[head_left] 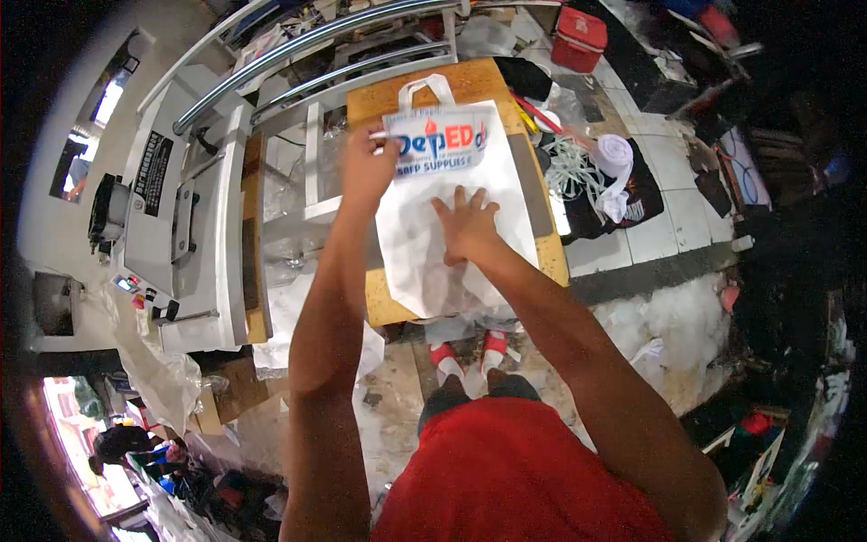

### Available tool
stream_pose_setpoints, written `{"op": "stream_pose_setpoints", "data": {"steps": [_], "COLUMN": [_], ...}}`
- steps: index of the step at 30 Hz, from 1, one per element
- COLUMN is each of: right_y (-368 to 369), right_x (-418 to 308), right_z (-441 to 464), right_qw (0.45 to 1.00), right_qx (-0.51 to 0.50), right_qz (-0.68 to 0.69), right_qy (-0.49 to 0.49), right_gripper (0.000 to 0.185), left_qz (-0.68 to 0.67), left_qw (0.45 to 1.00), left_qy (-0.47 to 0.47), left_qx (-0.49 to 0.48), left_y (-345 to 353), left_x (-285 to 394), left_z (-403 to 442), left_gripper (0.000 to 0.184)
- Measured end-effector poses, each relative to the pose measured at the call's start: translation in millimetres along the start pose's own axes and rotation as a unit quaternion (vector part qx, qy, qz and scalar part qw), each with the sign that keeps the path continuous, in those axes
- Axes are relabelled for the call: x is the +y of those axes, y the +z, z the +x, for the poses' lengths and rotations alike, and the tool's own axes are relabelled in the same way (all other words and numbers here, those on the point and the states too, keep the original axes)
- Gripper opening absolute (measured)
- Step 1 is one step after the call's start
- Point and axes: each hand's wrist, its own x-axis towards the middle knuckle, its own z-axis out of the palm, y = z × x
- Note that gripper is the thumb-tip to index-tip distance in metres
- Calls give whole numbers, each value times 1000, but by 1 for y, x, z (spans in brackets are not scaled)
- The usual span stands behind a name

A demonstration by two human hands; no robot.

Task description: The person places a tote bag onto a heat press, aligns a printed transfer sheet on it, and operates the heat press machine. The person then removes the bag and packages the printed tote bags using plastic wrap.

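Observation:
A white tote bag (442,248) with a looped handle lies flat on a wooden board, its handle end pointing away from me. Across its upper part is a printed film sheet (438,143) with red and blue "DepED" lettering and smaller words beneath. My left hand (368,163), slightly blurred, is closed at the film's left edge, where a bit of white shows by the fingertips. Lower down, my right hand (468,226) presses on the bag with its fingers spread, holding nothing.
A heat press machine (185,217) with a metal bar handle stands to the left. The wooden board (384,298) supports the bag. On the right are a white roll (614,155), shredded strips (575,167) and a red container (579,41). Plastic wrapping lies on the floor.

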Motion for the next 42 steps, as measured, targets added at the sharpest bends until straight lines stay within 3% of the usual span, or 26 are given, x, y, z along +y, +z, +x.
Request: {"op": "stream_pose_setpoints", "data": {"steps": [5, 8, 13, 19, 21, 24, 29, 31, 35, 38, 40, 42], "right_y": [11, 8, 20, 29, 29, 30, 47, 39, 20, 10, 10, 9], "right_x": [4, 6, 14, 25, 26, 26, 42, 43, 45, 44, 41, 38], "right_z": [2, -2, -8, -12, -14, -16, -14, -22, -26, -30, -29, -27], "right_qw": [1000, 999, 995, 990, 989, 987, 977, 953, 948, 968, 968, 969], "right_qx": [0, 6, 61, 78, 89, 104, 160, 191, 170, 130, 232, 234], "right_qz": [23, 46, 73, 105, 109, 111, 115, 222, 258, 213, 96, 83], "right_qy": [-8, -11, -37, -54, -53, -59, -81, -76, -72, -16, -21, -17], "right_gripper": [121, 118, 106, 100, 99, 99, 100, 102, 108, 114, 117, 117], "left_qz": [105, 208, 269, 334, 452, 464, 488, 489, 514, 535, 554, 563], "left_qw": [989, 967, 954, 939, 877, 861, 848, 848, 839, 830, 820, 811], "left_qy": [-94, -105, -103, 1, 129, 206, 205, 199, 176, 159, 143, 154], "left_qx": [36, 107, 83, 84, 105, 30, 39, 39, 22, 10, 4, -19], "left_y": [-19, -25, -39, -26, -18, 1, 2, 0, 2, 2, 1, -4], "left_x": [-99, -112, -128, -94, -92, -105, -117, -114, -114, -110, -111, -113], "left_z": [1, -8, -8, -47, -80, -112, -114, -112, -112, -112, -109, -102], "left_gripper": [34, 38, 42, 42, 45, 50, 54, 56, 57, 59, 61, 63]}}
